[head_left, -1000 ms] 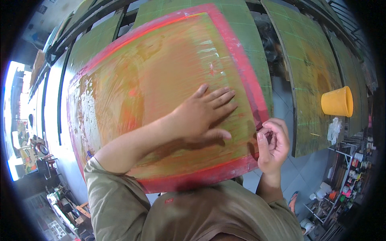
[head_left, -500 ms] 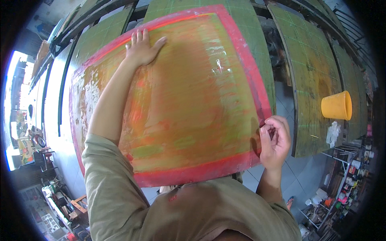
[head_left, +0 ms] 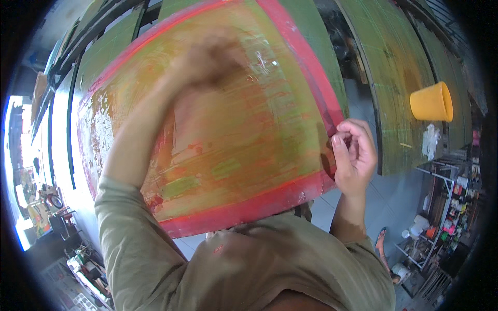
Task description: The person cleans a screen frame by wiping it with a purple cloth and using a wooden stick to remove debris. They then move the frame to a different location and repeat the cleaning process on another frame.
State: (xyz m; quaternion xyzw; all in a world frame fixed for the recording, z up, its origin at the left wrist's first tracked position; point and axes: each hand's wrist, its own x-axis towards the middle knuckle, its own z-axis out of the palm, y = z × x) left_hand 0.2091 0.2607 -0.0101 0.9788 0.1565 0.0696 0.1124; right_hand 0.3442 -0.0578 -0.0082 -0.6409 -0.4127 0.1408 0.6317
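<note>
A large screen printing frame [head_left: 244, 205], with red tape along its border and mesh stained yellow-green and orange, lies before me, its near edge close to my body. Wet, glossy streaks show on the mesh toward the far right. My left hand [head_left: 215, 59] is over the far part of the mesh, smeared by motion, so its fingers cannot be made out. At the right border, my right hand [head_left: 355, 155] is closed, thumb and fingertips together beside the tape's edge. Whatever lies in that pinch is too small or hidden to name.
Long green-stained boards [head_left: 389, 78] run beneath and beyond the frame, with gaps between them. On the right board stand a yellow bucket [head_left: 430, 102] and a crumpled white bag or cloth [head_left: 430, 142]. A person's sandalled foot [head_left: 381, 236] and a cluttered shelf [head_left: 441, 207] are at lower right.
My left hand has come off its flat, spread pose at the far left border and swept right over the mesh. My right hand keeps its pinch. The whole view has shifted.
</note>
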